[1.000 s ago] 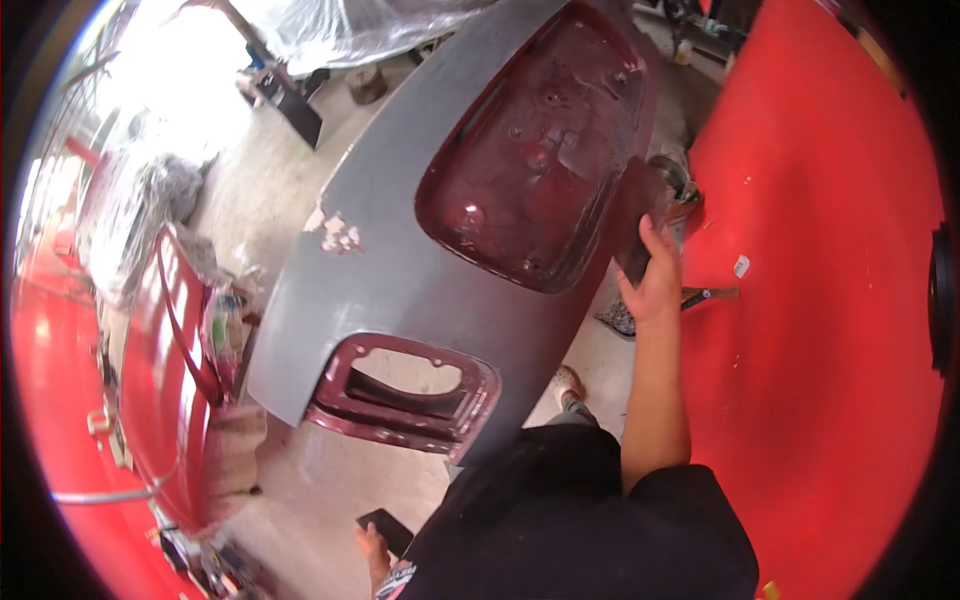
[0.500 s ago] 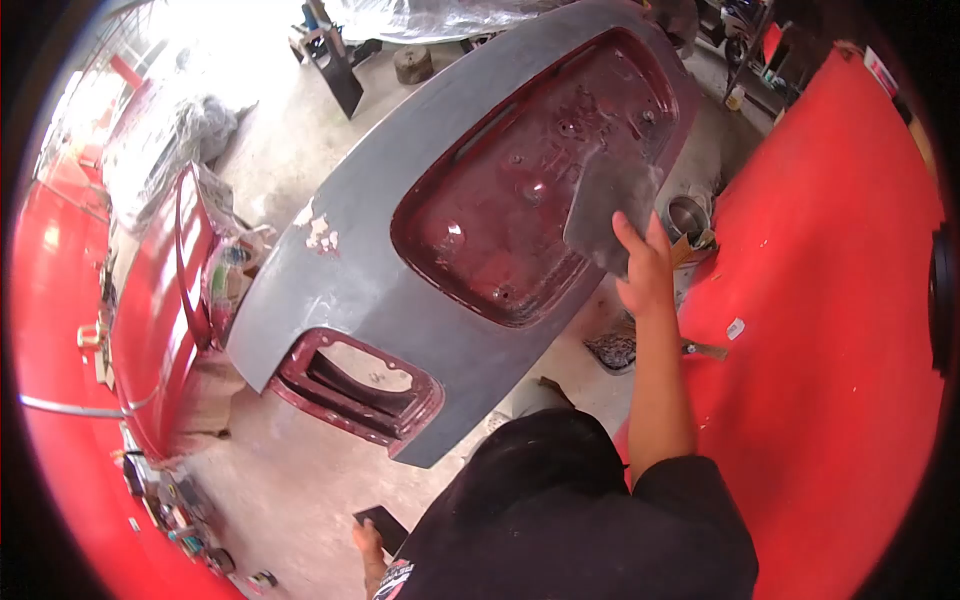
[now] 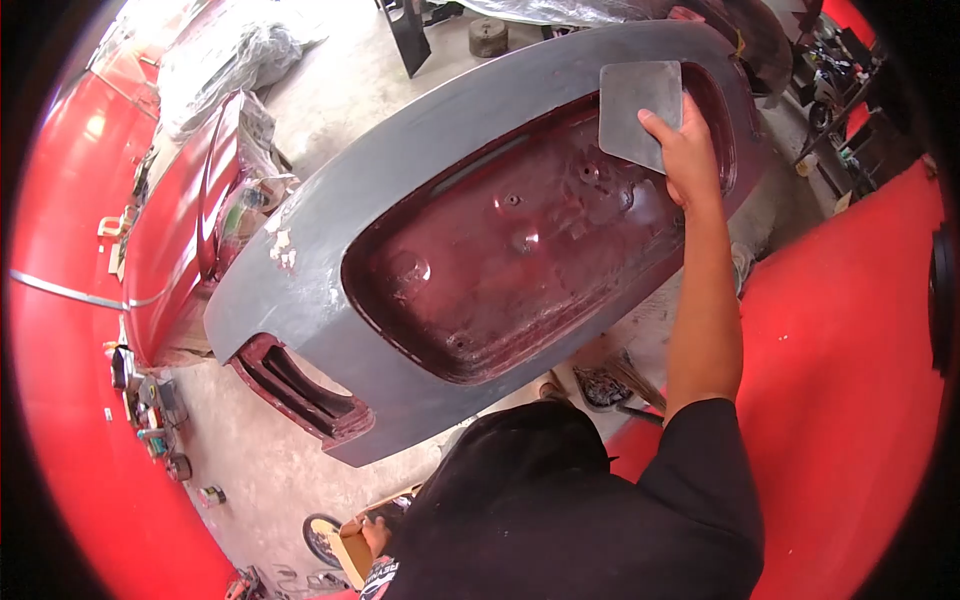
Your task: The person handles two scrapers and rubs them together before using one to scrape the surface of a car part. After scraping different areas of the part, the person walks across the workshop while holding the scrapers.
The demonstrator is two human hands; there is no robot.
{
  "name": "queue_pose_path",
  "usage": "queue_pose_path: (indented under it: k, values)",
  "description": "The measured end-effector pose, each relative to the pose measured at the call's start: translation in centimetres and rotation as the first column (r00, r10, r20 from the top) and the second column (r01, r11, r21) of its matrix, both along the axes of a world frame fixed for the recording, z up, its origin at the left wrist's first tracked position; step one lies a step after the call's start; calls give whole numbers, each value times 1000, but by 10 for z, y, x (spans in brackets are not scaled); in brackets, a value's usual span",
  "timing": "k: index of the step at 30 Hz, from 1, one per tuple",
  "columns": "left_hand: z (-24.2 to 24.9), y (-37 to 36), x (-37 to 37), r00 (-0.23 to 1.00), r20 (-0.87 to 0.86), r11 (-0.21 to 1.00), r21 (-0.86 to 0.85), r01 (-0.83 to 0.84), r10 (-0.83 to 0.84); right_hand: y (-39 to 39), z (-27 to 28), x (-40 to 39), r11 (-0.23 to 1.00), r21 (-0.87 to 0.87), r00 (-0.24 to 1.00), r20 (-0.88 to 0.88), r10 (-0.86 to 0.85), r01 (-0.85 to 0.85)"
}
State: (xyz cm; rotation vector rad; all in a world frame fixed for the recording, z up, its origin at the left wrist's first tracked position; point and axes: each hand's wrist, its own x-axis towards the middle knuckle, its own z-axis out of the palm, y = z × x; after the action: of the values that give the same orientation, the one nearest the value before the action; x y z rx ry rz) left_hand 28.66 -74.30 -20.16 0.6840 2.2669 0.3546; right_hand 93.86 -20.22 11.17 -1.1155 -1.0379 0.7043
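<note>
My right hand (image 3: 690, 158) grips a thin grey sheet with rounded corners (image 3: 632, 112), thumb on its face. It is held up over the far right part of a large car body panel (image 3: 420, 165), overlapping the recess in this view. The panel is matt grey, with a maroon recess (image 3: 480, 270), a maroon-edged opening at its near left end and a pale chipped patch on the left. Low in the view, my left hand (image 3: 374, 537) is closed on a dark flat piece (image 3: 398, 510), partly hidden by my shirt. A cardboard box (image 3: 352, 556) shows right beside that hand.
Glossy red panels (image 3: 70, 330) curve along the left, with another red surface (image 3: 840, 380) on the right. Small cans and tools (image 3: 160, 425) line the floor at left. A dark tray (image 3: 603, 388) lies below the grey panel. Plastic sheeting (image 3: 235, 60) covers something behind.
My right hand has moved up and away with the grey sheet, toward the panel's far end. The view has shifted, and a cardboard box now shows by my left hand.
</note>
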Motion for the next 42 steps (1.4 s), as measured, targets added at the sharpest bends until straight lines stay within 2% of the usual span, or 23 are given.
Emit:
queue_pose_path:
  k: [2,4,6,8,10,12,16,18,20,21,22,24,27,30,31,32,34,36,37,38,39,40,42]
  values:
    - [-5,-10,20,991,-117,998,15,64,-62,12,0,-2,991,-18,991,21,133,-133]
    - [2,-2,45,966,-229,991,21,129,-121,19,1,-23,985,157,901,434,-11,-64]
    - [16,8,58,968,-247,993,99,65,-39,3,20,-43,994,87,832,555,3,-62]
    - [17,9,48,987,-137,991,107,-75,90,17,18,-18,993,67,874,483,56,-100]
    - [57,46,76,956,-282,989,90,115,-85,25,11,-10,988,59,903,417,103,-140]
    - [73,64,89,985,-164,990,135,-36,58,33,-5,-13,981,196,842,527,-113,9]
    - [96,84,102,987,-156,989,148,-26,49,14,35,-26,995,96,748,661,-57,-8]
    - [107,95,115,983,-81,975,161,-152,167,24,25,-11,991,130,770,636,-48,-45]
    - [68,76,95,986,8,958,235,-162,165,28,13,-13,974,226,756,637,-152,6]
    - [51,61,83,985,82,939,299,-168,150,15,28,-32,993,122,795,602,-73,-2]
    - [42,50,74,986,77,943,288,-165,149,11,39,-34,994,110,797,600,-67,1]
    - [29,42,62,999,-34,981,194,-11,18,9,55,-33,980,-158,784,589,195,-125]
    - [66,65,94,997,-75,978,210,-7,23,20,37,-12,982,-68,840,510,185,-176]
    - [62,55,89,971,-240,1000,-2,20,-20,8,31,-65,990,91,761,649,26,-111]
    - [64,55,87,988,-152,999,54,0,8,3,50,-70,980,-72,769,609,192,-187]
    - [62,59,88,998,-57,993,116,-29,35,8,47,-63,980,-71,770,609,190,-186]
    - [66,58,90,995,-95,986,164,-14,30,24,40,-33,990,125,742,670,-39,-60]
    - [52,53,88,905,327,797,452,-402,271,19,48,-29,993,27,779,622,74,-116]
    - [62,55,95,906,337,807,440,-393,258,14,47,-38,998,65,745,665,-48,6]
    - [50,46,86,907,332,811,434,-391,260,10,44,-43,986,109,696,698,-168,128]
    - [35,36,71,969,152,917,321,-236,196,12,41,-38,986,98,699,696,-164,135]
    - [32,35,64,996,-17,981,175,-86,90,19,40,-29,998,22,727,684,-59,60]
    - [25,36,57,996,-46,985,160,-70,79,21,42,-15,999,-40,743,668,34,-9]
